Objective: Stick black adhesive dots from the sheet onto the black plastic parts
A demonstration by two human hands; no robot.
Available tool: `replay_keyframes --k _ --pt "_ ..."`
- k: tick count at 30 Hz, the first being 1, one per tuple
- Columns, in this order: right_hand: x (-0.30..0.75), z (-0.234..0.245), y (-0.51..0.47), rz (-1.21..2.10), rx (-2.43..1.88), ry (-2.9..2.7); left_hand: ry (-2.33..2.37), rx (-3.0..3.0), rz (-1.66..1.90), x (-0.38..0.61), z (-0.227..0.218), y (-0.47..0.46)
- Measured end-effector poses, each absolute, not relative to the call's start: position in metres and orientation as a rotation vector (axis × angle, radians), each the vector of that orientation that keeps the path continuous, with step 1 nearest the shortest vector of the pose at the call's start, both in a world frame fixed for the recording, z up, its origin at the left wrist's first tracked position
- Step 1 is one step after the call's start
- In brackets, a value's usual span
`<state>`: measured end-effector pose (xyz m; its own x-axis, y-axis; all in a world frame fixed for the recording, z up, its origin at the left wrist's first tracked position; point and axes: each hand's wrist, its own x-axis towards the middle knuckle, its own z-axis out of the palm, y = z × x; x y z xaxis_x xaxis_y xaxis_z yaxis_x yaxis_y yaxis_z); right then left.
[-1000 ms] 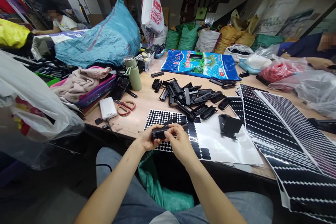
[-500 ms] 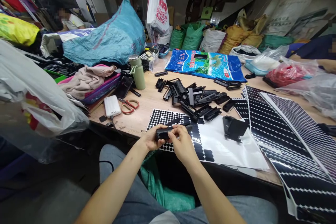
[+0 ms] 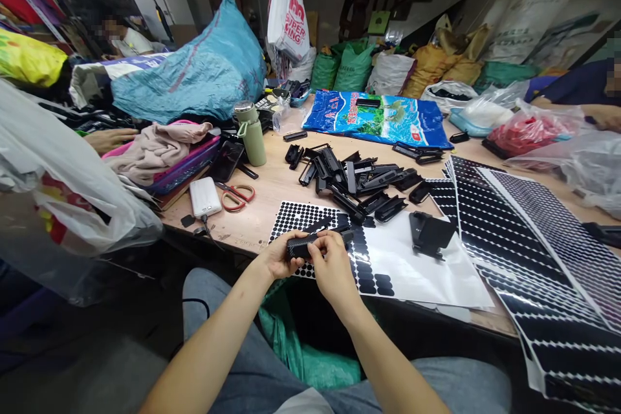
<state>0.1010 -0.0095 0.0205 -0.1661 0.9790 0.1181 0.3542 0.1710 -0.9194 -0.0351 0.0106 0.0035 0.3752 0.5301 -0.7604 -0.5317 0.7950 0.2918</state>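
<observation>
Your left hand [image 3: 277, 257] holds the black part [image 3: 299, 246] | your right hand [image 3: 334, 265] pinches it | it's by the sheet [image 3: 412, 275] | looks light, stiff, maybe slippy | grip its long sides

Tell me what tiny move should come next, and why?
Perhaps press the right grip gently along the patterned black part, because the left grip is holding one end and the right fingers are touching it, so it looks well supported.
</observation>
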Motion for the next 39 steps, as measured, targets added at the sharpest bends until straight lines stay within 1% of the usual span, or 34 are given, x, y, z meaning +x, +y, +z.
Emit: replay_keyframes --k 3,7,8,9,10,13,14,21,23,28,30,35,39 --pt "0.100 0.018 -0.011 0.908 -1.285 -1.678 0.933 0.015 0.695 -0.036 0.002 0.010" --pt "0.117 0.015 0.007 0.574 -1.408 -1.551 0.862 0.079 0.723 -0.041 0.001 0.008" --pt "0.126 0.012 0.016 0.548 -1.453 -1.471 0.836 0.101 0.709 -0.042 0.001 0.008" --pt "0.134 0.010 0.026 0.594 -1.489 -1.391 0.804 0.125 0.694 -0.044 0.001 0.008" --pt "0.142 0.006 0.036 0.729 -1.500 -1.326 0.768 0.147 0.681 -0.045 0.000 0.007" --pt "0.159 -0.006 0.058 1.314 -1.403 -1.226 0.671 0.197 0.668 -0.047 -0.002 0.008" --pt "0.162 -0.010 0.062 1.438 -1.358 -1.203 0.645 0.220 0.670 -0.048 -0.003 0.009" --pt "0.155 -0.013 0.061 1.872 -1.067 -1.043 0.578 0.370 0.647 -0.047 0.000 0.016" --pt "0.155 -0.011 0.064 1.847 -1.061 -0.997 0.622 0.397 0.682 -0.046 0.004 0.018" --pt "0.171 -0.015 0.078 1.492 -1.184 -0.796 0.827 0.519 0.863 -0.053 0.013 0.018" --pt "0.179 -0.018 0.082 1.403 -1.218 -0.743 0.965 0.628 0.969 -0.059 0.013 0.019" --pt "0.185 -0.020 0.083 1.358 -1.204 -0.720 1.568 1.170 1.193 -0.079 0.006 0.030" --pt "0.183 -0.015 0.078 1.374 -1.143 -0.672 1.859 1.515 1.185 -0.092 0.000 0.040"
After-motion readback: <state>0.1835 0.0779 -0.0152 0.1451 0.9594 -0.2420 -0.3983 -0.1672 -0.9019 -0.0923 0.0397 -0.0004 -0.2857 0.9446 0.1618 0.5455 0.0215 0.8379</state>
